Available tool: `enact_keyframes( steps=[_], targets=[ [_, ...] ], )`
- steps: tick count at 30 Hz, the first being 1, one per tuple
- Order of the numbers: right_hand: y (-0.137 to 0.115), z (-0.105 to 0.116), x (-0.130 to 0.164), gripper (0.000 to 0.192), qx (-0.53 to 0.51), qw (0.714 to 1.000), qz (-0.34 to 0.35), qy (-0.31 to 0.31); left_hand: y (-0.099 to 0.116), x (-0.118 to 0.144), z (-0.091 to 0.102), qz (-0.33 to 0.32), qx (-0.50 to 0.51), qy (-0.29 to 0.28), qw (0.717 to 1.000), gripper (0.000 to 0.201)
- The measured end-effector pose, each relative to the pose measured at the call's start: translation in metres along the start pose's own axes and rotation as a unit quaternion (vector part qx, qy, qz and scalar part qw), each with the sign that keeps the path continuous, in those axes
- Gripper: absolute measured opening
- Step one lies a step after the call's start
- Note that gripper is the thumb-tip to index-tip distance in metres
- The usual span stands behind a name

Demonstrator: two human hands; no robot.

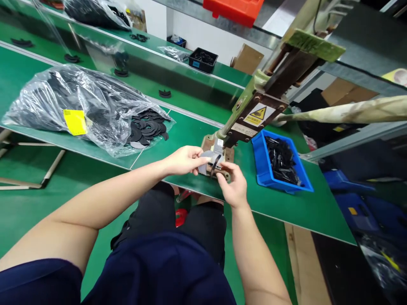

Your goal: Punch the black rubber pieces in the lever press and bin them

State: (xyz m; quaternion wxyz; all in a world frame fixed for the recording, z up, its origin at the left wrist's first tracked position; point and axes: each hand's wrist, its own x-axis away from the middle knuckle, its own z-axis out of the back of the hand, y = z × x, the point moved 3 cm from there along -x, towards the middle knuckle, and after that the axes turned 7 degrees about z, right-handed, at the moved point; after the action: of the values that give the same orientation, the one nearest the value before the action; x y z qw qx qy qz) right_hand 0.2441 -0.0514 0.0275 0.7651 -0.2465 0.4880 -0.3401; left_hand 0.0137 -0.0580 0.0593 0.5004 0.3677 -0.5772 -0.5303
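In front of my body, both hands are at the base of a hand press (pixel 241 118). My left hand (pixel 182 161) is closed in a pinch beside a grey rounded block (pixel 203 168) on the press base; its thumb lies over the grey surface, and what its fingers grip is hidden. A thin black curved strip (pixel 215 164) stands over the block, between the two hands. My right hand (pixel 234 183) has its thumb and index finger bent around the strip's right side, close together at its edge. Above the block, the press's grey tool head (pixel 219 146) points down.
A clear plastic bag (pixel 104 106) spills black curved flat pieces (pixel 148 129) at left. A blue bin (pixel 280 186) of black parts stands right of the press. Behind, black curved parts (pixel 164 93) lie along a green belt. A wrapped press lever (pixel 349 111) reaches rightward.
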Motion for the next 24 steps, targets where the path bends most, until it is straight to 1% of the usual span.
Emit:
enact_keyframes(
  steps=[2, 4, 7, 11, 13, 15, 19, 22, 24],
  targets=[
    [-0.004, -0.011, 0.006, 0.033, -0.009, 1.000, -0.003, -0.020, 0.000, 0.008, -0.005, -0.001, 0.006, -0.011, 1.000, 0.047],
    [-0.008, -0.017, 0.008, 0.027, -0.016, 1.000, 0.002, -0.018, 0.000, 0.014, -0.012, 0.003, 0.012, -0.024, 1.000, 0.046],
    [-0.012, -0.022, 0.012, 0.019, -0.017, 1.000, 0.021, 0.009, 0.000, 0.023, -0.023, 0.011, 0.023, -0.039, 0.999, 0.045],
    [-0.017, -0.024, 0.023, 0.015, -0.007, 0.998, 0.046, 0.050, -0.002, 0.031, -0.039, 0.016, 0.059, -0.051, 0.997, 0.042],
    [-0.020, -0.023, 0.027, 0.014, 0.002, 0.997, 0.053, 0.058, -0.004, 0.033, -0.043, 0.020, 0.076, -0.053, 0.996, 0.042],
    [-0.023, -0.022, 0.028, 0.013, 0.011, 0.997, 0.055, 0.046, -0.005, 0.032, -0.043, 0.022, 0.074, -0.049, 0.996, 0.043],
    [-0.029, -0.016, 0.026, 0.013, 0.032, 0.998, 0.062, 0.005, -0.004, 0.030, -0.037, 0.028, 0.051, -0.040, 0.997, 0.043],
    [-0.033, -0.011, 0.026, 0.015, 0.050, 0.996, 0.074, 0.006, -0.005, 0.030, -0.034, 0.039, 0.025, -0.037, 0.998, 0.042],
    [-0.034, -0.009, 0.027, 0.015, 0.061, 0.995, 0.083, 0.005, -0.006, 0.032, -0.032, 0.029, -0.002, -0.015, 0.999, 0.041]
  ],
)
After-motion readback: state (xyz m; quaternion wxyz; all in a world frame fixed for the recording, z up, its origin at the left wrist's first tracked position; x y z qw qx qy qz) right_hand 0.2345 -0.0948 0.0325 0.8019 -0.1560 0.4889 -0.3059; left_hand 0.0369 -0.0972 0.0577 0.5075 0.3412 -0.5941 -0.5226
